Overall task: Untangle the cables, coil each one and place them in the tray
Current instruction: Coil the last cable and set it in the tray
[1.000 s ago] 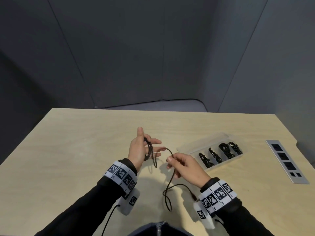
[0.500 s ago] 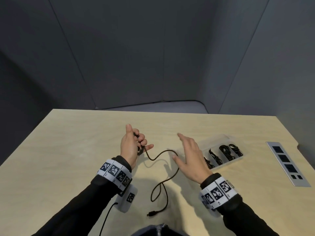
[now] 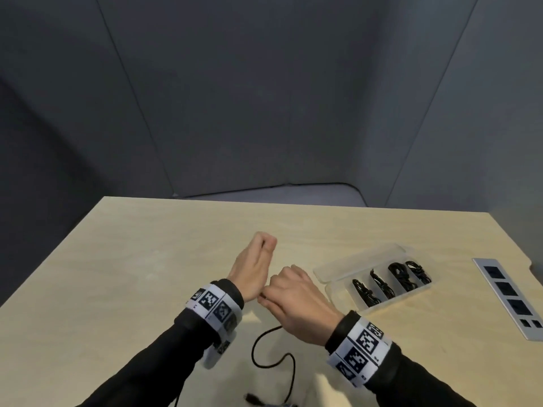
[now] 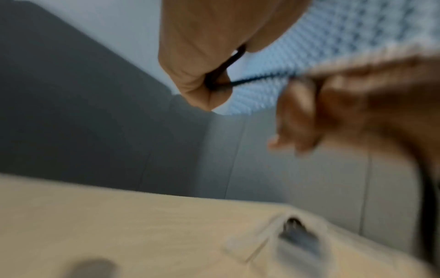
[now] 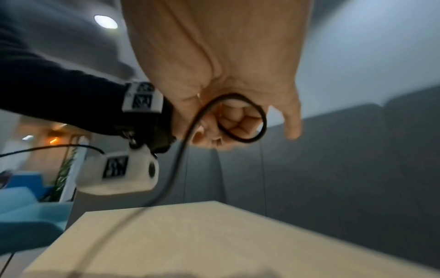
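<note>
While no brand or readable writing shows, the head view has black-and-white coded wristbands (image 3: 216, 305) on both dark sleeves. The left hand (image 3: 252, 267) is fisted, raised; the right hand (image 3: 296, 304) curls just beside its wrist, pinching the black cable (image 3: 273, 352), which trails toward the person on the table (image 3: 117, 274). Right of the right hand, a clear tray (image 3: 326, 274) holds four coiled cables (image 3: 392, 282); farther right sits a grey socket panel (image 3: 511, 301).

Left wrist view, blurred: fingers grip bunched cable.

Right wrist view: cable loops under curled fingers (image 5: 238, 122).
</note>
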